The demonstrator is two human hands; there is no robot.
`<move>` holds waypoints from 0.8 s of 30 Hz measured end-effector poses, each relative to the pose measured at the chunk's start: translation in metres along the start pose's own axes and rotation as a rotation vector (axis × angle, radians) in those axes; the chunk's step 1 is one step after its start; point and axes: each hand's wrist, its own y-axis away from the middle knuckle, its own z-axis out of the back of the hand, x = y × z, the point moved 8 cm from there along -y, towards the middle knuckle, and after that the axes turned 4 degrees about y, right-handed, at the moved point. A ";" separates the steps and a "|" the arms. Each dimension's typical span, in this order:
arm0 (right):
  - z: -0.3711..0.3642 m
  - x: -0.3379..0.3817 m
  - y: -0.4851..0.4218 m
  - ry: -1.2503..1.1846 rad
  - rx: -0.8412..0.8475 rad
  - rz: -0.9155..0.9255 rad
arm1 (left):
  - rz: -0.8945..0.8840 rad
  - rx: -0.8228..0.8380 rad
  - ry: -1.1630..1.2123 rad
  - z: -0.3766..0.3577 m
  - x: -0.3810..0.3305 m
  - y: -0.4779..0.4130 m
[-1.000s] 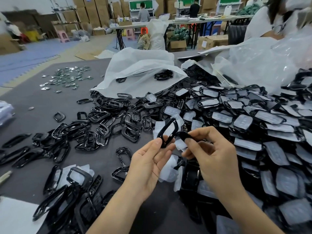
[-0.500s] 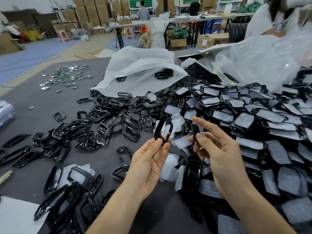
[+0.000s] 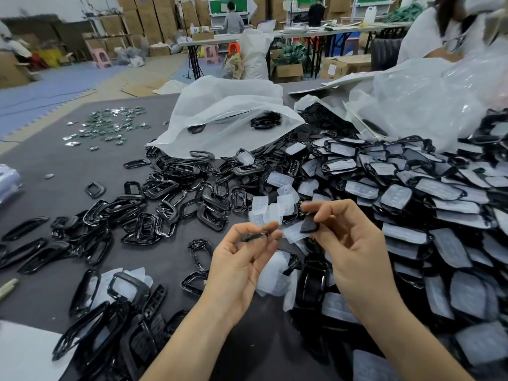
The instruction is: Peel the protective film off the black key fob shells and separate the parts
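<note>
Grey worktop (image 3: 68, 166) carries everything. Heap of film-covered shells (image 3: 398, 193) fills right side up to far edge. White bag (image 3: 225, 105) lies open at far middle. Bare black frames (image 3: 165, 204) scattered left of centre. Near front edge, raised above worktop: left hand (image 3: 236, 268) pinches thin black frame (image 3: 253, 237) at fingertips; right hand (image 3: 354, 248) pinches small black panel (image 3: 309, 225), clear film (image 3: 294, 232) hanging off it between hands.

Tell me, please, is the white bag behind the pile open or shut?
Open: the white bag gapes at its mouth, and black parts lie inside it.
</note>
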 end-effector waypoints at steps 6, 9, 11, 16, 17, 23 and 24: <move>-0.010 0.007 0.001 -0.087 0.065 0.075 | 0.006 0.002 -0.001 -0.001 0.001 -0.001; -0.011 0.005 0.002 -0.081 0.074 0.083 | 0.018 0.003 0.016 0.001 0.001 -0.001; -0.009 0.004 0.002 -0.080 0.064 0.082 | 0.020 0.008 0.019 0.002 0.002 0.000; -0.003 0.003 0.001 -0.079 0.018 0.064 | 0.021 0.007 0.013 0.003 0.002 0.000; -0.002 0.003 0.001 -0.085 0.010 0.059 | 0.023 0.006 0.014 0.002 0.003 -0.001; -0.010 -0.002 0.002 -0.014 0.059 0.019 | 0.002 -0.005 -0.163 0.003 0.004 0.000; -0.011 -0.004 0.002 0.034 0.067 0.004 | -0.012 0.015 -0.224 0.001 0.005 0.001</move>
